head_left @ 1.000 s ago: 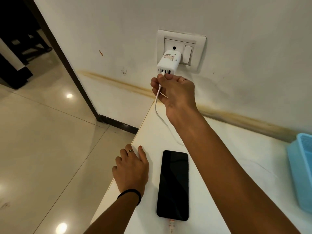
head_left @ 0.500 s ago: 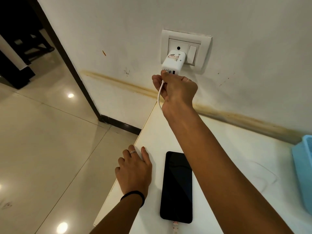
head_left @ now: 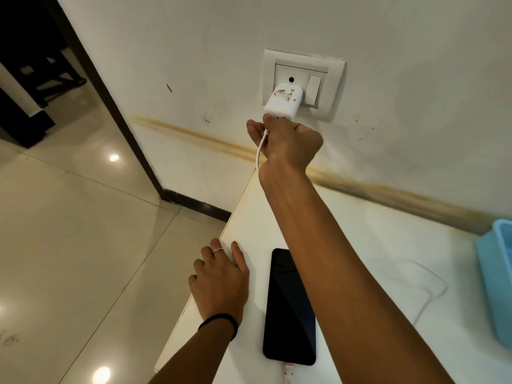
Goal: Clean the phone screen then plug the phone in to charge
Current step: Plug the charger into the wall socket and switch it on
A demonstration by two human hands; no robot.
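A black phone [head_left: 288, 309] lies face up on the white table [head_left: 374, 245], its screen dark, with a cable plug [head_left: 288, 374] in its bottom port. A white charger adapter [head_left: 282, 102] sits in the wall socket plate [head_left: 303, 83]. My right hand [head_left: 288, 142] is raised to the adapter's underside and pinches the white cable end [head_left: 261, 146] there. My left hand [head_left: 220, 281] rests flat on the table's left edge beside the phone, fingers spread, holding nothing.
A light blue plastic basket [head_left: 496, 281] stands at the table's right. A loop of white cable [head_left: 426, 289] lies on the tabletop right of my arm. The table butts against the stained wall; tiled floor and a dark door frame [head_left: 110, 106] are to the left.
The view has shifted slightly closer to the wall. My right hand stays at the adapter's underside with the cable end; the left hand and phone have not moved.
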